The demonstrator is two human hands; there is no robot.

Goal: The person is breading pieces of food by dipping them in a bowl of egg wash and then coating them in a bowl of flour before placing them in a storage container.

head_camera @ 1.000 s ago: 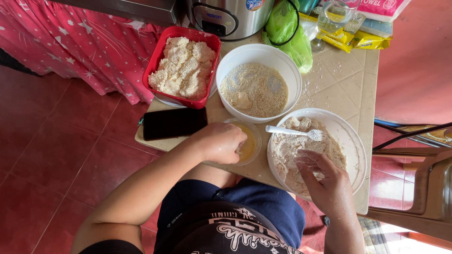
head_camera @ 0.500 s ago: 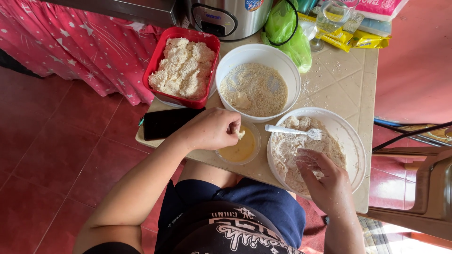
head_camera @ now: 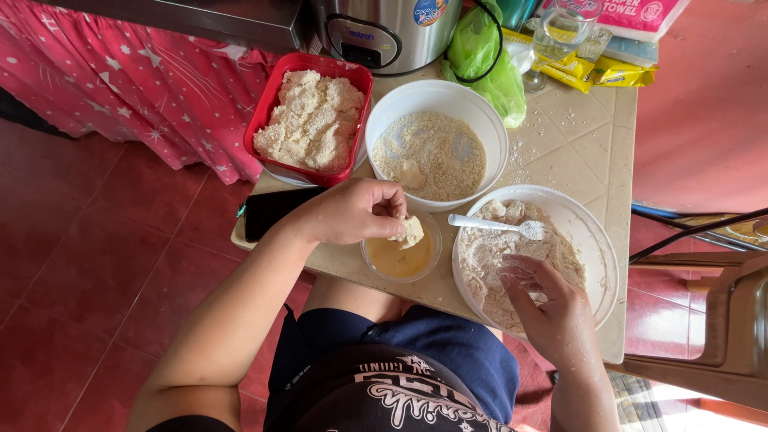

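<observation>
- My left hand (head_camera: 352, 212) pinches a wet coated piece (head_camera: 410, 232) over the egg cup (head_camera: 400, 258); it could slip or drip on the desk (head_camera: 576, 152).
- My right hand (head_camera: 552, 312), fingers loosely apart, rests in the flour bowl (head_camera: 592, 240) at 3 o'clock.

Counter (head_camera: 576, 144): left hand (head_camera: 352, 212) pinching dough piece (head_camera: 412, 232) over small egg bowl (head_camera: 400, 260) at near edge; right hand (head_camera: 552, 308) inside flour bowl (head_camera: 596, 240) with spoon (head_camera: 496, 226); crumb bowl (head_camera: 436, 152), red tray (head_camera: 312, 120) behind.
</observation>
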